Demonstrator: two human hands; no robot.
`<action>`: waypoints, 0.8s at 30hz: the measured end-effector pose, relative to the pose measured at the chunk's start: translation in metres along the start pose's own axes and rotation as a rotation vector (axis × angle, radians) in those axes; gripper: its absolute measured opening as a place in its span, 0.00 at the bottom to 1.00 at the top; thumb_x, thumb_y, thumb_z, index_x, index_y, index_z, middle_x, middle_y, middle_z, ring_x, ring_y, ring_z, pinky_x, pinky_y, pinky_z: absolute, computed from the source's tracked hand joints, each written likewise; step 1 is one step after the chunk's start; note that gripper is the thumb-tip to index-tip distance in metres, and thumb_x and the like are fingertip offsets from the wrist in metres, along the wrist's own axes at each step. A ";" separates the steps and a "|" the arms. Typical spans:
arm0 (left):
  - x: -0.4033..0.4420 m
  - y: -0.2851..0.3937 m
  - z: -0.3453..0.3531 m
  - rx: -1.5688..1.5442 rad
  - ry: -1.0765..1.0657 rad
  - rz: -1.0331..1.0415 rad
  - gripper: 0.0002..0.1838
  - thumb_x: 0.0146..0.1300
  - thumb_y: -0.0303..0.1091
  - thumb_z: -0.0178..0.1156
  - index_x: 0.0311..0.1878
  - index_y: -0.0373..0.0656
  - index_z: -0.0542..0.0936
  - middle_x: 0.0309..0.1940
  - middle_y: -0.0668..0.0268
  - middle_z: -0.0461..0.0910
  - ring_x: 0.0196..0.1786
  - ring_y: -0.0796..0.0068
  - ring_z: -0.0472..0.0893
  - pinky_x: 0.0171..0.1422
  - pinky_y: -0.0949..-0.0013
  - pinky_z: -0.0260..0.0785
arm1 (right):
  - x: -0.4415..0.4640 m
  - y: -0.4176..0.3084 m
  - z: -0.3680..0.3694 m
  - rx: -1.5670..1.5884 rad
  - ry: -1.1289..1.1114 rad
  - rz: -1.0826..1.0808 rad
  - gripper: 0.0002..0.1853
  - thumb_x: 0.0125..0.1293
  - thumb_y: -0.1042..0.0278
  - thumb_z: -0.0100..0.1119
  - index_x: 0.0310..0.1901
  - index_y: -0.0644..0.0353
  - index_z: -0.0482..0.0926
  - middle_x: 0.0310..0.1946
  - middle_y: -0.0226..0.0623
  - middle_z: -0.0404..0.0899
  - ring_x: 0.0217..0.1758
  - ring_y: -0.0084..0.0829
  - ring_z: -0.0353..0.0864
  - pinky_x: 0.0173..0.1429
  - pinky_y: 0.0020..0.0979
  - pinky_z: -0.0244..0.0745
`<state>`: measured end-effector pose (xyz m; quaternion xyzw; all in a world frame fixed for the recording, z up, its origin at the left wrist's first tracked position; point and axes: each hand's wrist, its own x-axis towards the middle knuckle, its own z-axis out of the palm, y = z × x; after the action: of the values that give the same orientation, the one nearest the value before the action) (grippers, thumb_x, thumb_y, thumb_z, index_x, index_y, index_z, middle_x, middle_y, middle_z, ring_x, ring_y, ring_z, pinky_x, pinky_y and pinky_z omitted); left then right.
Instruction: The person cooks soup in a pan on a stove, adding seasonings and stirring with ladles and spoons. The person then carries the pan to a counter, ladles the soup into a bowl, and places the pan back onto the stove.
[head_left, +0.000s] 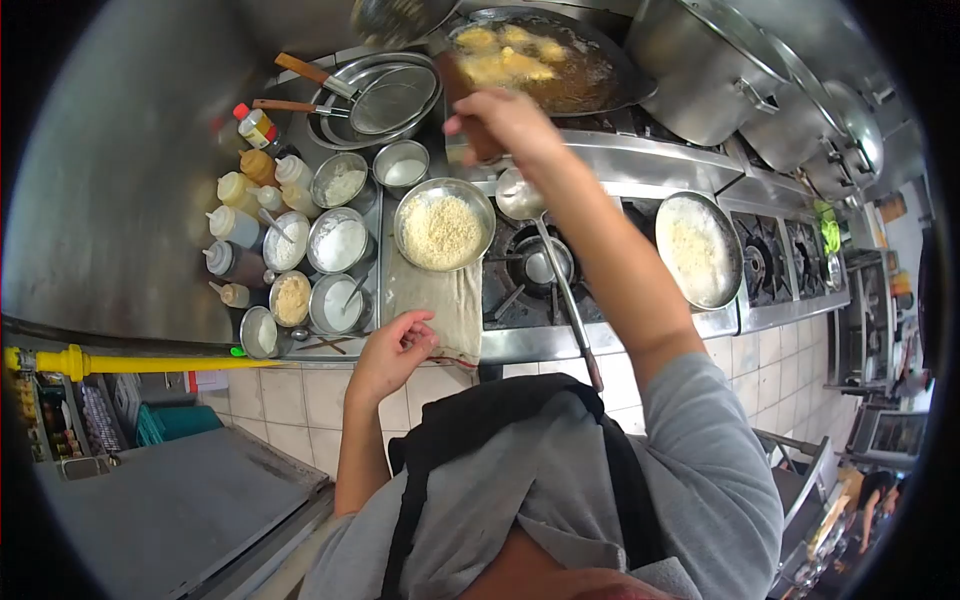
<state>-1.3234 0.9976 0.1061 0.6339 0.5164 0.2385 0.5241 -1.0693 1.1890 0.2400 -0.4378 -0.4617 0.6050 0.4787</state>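
Observation:
My right hand (510, 125) is wrapped round the brown wooden handle of a skimmer (400, 20), whose metal head is blurred at the top edge. Beside it, yellow battered pieces (505, 58) fry in bubbling oil in a large wok (620, 85). My left hand (397, 350) hovers at the counter's front edge, holding nothing, its fingers loosely curled and apart. Just beyond it lies a beige cloth (430, 305), with a steel bowl of pale crumbs (445, 232) at its far end. A long-handled ladle (562, 285) rests across the stove below my right forearm.
Small bowls of white powder (337, 243) and several squeeze bottles (235, 228) crowd the left counter. Two wooden-handled strainers (395, 100) lie over a large bowl. A pan with whitish contents (700, 250) sits right of my forearm. Tall steel pots (700, 75) stand at the back right.

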 end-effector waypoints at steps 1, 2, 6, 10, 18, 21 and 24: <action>-0.005 -0.002 -0.001 0.004 0.001 0.003 0.19 0.66 0.30 0.64 0.59 0.39 0.77 0.38 0.70 0.80 0.39 0.83 0.76 0.44 0.76 0.70 | 0.015 0.018 0.010 0.052 -0.046 0.024 0.11 0.65 0.70 0.57 0.43 0.69 0.75 0.31 0.44 0.83 0.22 0.35 0.80 0.24 0.36 0.78; -0.012 -0.005 -0.001 -0.030 0.019 -0.015 0.19 0.66 0.29 0.64 0.59 0.38 0.77 0.39 0.70 0.80 0.40 0.83 0.76 0.45 0.76 0.70 | 0.031 0.039 0.020 0.080 -0.068 0.039 0.10 0.64 0.71 0.57 0.41 0.70 0.75 0.30 0.45 0.83 0.21 0.36 0.80 0.23 0.38 0.78; -0.033 -0.013 -0.002 -0.033 0.107 -0.059 0.20 0.65 0.31 0.65 0.59 0.38 0.77 0.39 0.67 0.83 0.40 0.80 0.79 0.45 0.75 0.71 | 0.077 0.113 0.055 0.163 -0.095 0.222 0.09 0.66 0.71 0.56 0.37 0.70 0.75 0.26 0.43 0.79 0.23 0.38 0.81 0.23 0.40 0.79; -0.040 -0.019 0.001 -0.045 0.120 -0.096 0.20 0.65 0.31 0.65 0.59 0.38 0.77 0.39 0.67 0.83 0.41 0.81 0.79 0.46 0.75 0.71 | 0.082 0.134 0.066 0.227 -0.126 0.289 0.16 0.73 0.58 0.49 0.52 0.62 0.73 0.42 0.43 0.81 0.32 0.34 0.83 0.33 0.33 0.81; -0.009 -0.016 0.018 -0.067 -0.056 -0.057 0.21 0.64 0.32 0.66 0.59 0.37 0.77 0.40 0.66 0.84 0.40 0.79 0.80 0.46 0.74 0.72 | -0.072 0.181 -0.024 -0.415 0.006 0.072 0.16 0.68 0.60 0.52 0.37 0.66 0.81 0.28 0.34 0.81 0.25 0.24 0.79 0.32 0.28 0.74; 0.002 0.002 0.026 -0.011 -0.136 -0.019 0.19 0.64 0.31 0.66 0.57 0.38 0.77 0.38 0.68 0.82 0.39 0.81 0.78 0.46 0.74 0.71 | -0.164 0.195 -0.058 -0.287 0.135 0.330 0.15 0.70 0.61 0.55 0.46 0.65 0.81 0.29 0.34 0.82 0.26 0.21 0.79 0.32 0.25 0.74; 0.009 0.004 0.044 0.003 -0.188 0.031 0.14 0.65 0.30 0.65 0.52 0.38 0.77 0.37 0.70 0.81 0.39 0.83 0.77 0.45 0.75 0.70 | -0.242 0.212 -0.087 -0.488 0.179 0.367 0.16 0.69 0.60 0.57 0.50 0.64 0.81 0.32 0.37 0.83 0.31 0.26 0.83 0.39 0.30 0.79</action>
<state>-1.2819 0.9877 0.0929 0.6620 0.4554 0.1855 0.5656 -0.9839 0.9388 0.0373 -0.6673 -0.4624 0.5117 0.2811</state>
